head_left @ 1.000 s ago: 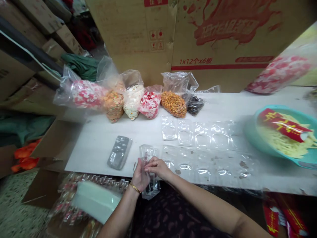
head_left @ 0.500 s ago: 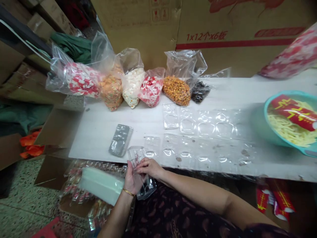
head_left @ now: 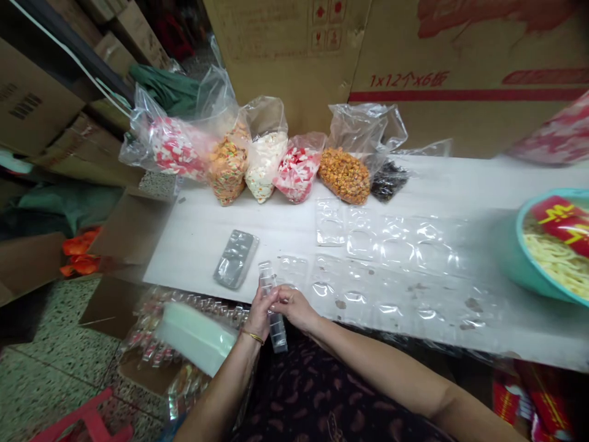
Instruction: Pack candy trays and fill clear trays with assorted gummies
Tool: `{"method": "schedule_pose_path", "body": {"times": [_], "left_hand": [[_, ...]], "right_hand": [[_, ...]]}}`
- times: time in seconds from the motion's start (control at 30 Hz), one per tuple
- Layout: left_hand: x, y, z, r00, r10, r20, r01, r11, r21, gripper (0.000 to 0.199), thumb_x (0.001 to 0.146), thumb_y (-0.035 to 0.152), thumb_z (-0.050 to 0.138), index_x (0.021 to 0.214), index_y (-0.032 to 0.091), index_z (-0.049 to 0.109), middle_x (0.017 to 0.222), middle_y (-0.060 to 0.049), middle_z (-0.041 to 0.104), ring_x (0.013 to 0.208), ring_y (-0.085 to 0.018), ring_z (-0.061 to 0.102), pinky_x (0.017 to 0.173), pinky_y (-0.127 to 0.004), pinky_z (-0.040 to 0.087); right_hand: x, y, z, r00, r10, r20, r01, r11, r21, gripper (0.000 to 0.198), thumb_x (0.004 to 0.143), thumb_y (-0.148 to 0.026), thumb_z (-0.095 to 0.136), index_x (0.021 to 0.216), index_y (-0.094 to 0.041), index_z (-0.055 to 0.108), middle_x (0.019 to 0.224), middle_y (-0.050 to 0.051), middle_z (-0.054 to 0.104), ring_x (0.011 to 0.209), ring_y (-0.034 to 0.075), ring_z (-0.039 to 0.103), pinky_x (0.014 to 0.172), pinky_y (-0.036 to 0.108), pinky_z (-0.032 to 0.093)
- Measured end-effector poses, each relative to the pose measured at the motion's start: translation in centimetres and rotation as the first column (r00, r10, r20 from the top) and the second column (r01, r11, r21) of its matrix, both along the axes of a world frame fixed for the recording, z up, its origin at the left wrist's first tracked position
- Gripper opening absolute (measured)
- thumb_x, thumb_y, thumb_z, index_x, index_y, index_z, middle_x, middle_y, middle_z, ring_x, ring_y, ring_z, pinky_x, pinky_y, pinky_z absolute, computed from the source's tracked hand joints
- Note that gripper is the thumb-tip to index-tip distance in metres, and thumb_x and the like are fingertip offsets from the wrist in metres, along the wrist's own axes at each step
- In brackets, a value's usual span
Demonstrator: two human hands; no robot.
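My left hand [head_left: 257,316] is closed around a clear plastic tray [head_left: 278,334], seen edge-on as a narrow ridged strip at the table's front edge. It could be several nested trays; I cannot tell. The fingers of my right hand [head_left: 297,309] pinch at its side, close against the left hand. Beyond them lie two rows of clear moulded trays [head_left: 330,222] on the white table [head_left: 188,245]. A grey, plastic-wrapped block [head_left: 235,259] rests to the left of the tray in my hands.
Clear bags of red-and-white pieces [head_left: 298,175], orange bits [head_left: 344,175] and dark flakes [head_left: 389,181] line the table's back. A teal basin [head_left: 510,252] of pale noodle-like strands stands right. Below left is an open carton [head_left: 142,374] of packed items. A pink stool [head_left: 87,417] stands on the floor.
The clear tray has turned from showing its broad face to edge-on, and both hands have come together on it. The view has shifted left.
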State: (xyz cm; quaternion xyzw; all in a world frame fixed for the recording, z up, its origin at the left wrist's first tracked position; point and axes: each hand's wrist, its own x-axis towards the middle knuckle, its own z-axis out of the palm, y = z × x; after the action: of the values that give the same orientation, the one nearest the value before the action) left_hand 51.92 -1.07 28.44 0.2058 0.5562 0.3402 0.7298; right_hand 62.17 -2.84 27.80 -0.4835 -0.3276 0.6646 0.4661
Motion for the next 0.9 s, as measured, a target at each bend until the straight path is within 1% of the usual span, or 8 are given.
{"method": "schedule_pose_path", "body": {"times": [0.13, 0.3, 0.5, 0.63, 0.7, 0.77, 0.83, 0.9], "left_hand": [[-0.6, 1.8, -0.3, 0.993, 0.005, -0.121, 0.004, 0.997, 0.076, 0.079, 0.063, 0.025, 0.069, 0.131, 0.030, 0.030, 0.115, -0.004, 0.056, 0.098, -0.019, 0.055, 0.081, -0.031, 0.042], [-3.3, 3.7, -0.1, 0.970, 0.024, -0.242, -0.029, 0.999, -0.018, 0.060, 0.063, 0.034, 0.066, 0.119, 0.028, 0.045, 0.121, -0.004, 0.049, 0.097, -0.020, 0.053, 0.067, -0.028, 0.044], [-5.0, 4.1, 1.2, 0.973, 0.060, -0.224, -0.071, 0.997, -0.037, 0.061, 0.064, 0.036, 0.064, 0.121, 0.033, 0.043, 0.125, -0.002, 0.045, 0.095, -0.018, 0.050, 0.065, -0.026, 0.044], [-4.9, 4.0, 1.0, 0.982, 0.017, -0.186, -0.022, 0.999, -0.026, 0.066, 0.066, 0.042, 0.063, 0.126, 0.035, 0.037, 0.129, -0.002, 0.042, 0.102, -0.020, 0.048, 0.069, -0.028, 0.044], [-4.7, 4.2, 0.4, 0.984, -0.001, -0.177, -0.006, 0.999, -0.040, 0.067, 0.067, 0.047, 0.061, 0.127, 0.035, 0.036, 0.130, -0.002, 0.041, 0.105, -0.022, 0.047, 0.070, -0.029, 0.044], [-4.6, 4.5, -0.3, 0.983, -0.015, -0.181, 0.006, 0.999, -0.049, 0.067, 0.067, 0.050, 0.059, 0.127, 0.034, 0.036, 0.130, -0.003, 0.041, 0.107, -0.023, 0.046, 0.070, -0.030, 0.044], [-4.6, 4.8, -1.1, 0.981, -0.039, -0.189, 0.027, 0.998, -0.064, 0.066, 0.066, 0.053, 0.058, 0.126, 0.032, 0.039, 0.131, -0.003, 0.041, 0.108, -0.024, 0.046, 0.071, -0.031, 0.045], [-4.6, 5.0, -1.7, 0.979, -0.081, -0.187, 0.064, 0.994, -0.094, 0.065, 0.067, 0.057, 0.054, 0.125, 0.031, 0.040, 0.131, -0.004, 0.042, 0.108, -0.025, 0.047, 0.073, -0.032, 0.045]], "right_hand": [[2.0, 0.8, -0.3, 0.988, -0.144, -0.050, 0.135, 0.978, -0.160, 0.022, 0.060, -0.033, 0.066, 0.053, -0.017, 0.054, 0.085, 0.004, 0.061, 0.078, 0.017, 0.055, 0.075, 0.032, 0.042], [7.1, 5.4, -1.7, 0.944, -0.309, -0.114, 0.267, 0.921, -0.284, 0.026, 0.062, -0.037, 0.064, 0.062, -0.018, 0.047, 0.090, 0.007, 0.063, 0.093, 0.020, 0.056, 0.071, 0.035, 0.047], [11.2, 13.5, -5.2, 0.901, -0.330, 0.281, 0.384, 0.908, -0.168, 0.017, 0.075, -0.032, 0.049, 0.066, -0.018, 0.046, 0.085, 0.008, 0.064, 0.079, 0.015, 0.060, 0.067, 0.033, 0.050], [12.4, 14.0, -6.3, 0.813, -0.354, 0.461, 0.453, 0.883, -0.120, 0.017, 0.076, -0.027, 0.048, 0.086, -0.015, 0.055, 0.097, 0.011, 0.061, 0.091, 0.020, 0.057, 0.080, 0.040, 0.045], [12.5, 12.7, -6.5, 0.720, -0.294, 0.629, 0.359, 0.933, 0.024, 0.025, 0.077, -0.024, 0.048, 0.099, -0.016, 0.056, 0.114, 0.011, 0.054, 0.106, 0.023, 0.049, 0.092, 0.042, 0.037], [11.9, 11.0, -6.8, 0.530, -0.147, 0.835, 0.023, 0.987, 0.159, 0.031, 0.077, -0.021, 0.049, 0.108, -0.018, 0.055, 0.124, 0.010, 0.048, 0.115, 0.024, 0.041, 0.099, 0.042, 0.028], [11.1, 9.6, -7.5, 0.254, -0.033, 0.967, -0.321, 0.940, 0.116, 0.035, 0.076, -0.021, 0.052, 0.112, -0.019, 0.054, 0.127, 0.010, 0.047, 0.118, 0.027, 0.038, 0.101, 0.047, 0.023], [10.2, 8.6, -8.3, 0.069, 0.014, 0.998, -0.418, 0.908, 0.016, 0.038, 0.076, -0.022, 0.055, 0.114, -0.020, 0.053, 0.126, 0.011, 0.048, 0.120, 0.030, 0.036, 0.099, 0.053, 0.019]]}}
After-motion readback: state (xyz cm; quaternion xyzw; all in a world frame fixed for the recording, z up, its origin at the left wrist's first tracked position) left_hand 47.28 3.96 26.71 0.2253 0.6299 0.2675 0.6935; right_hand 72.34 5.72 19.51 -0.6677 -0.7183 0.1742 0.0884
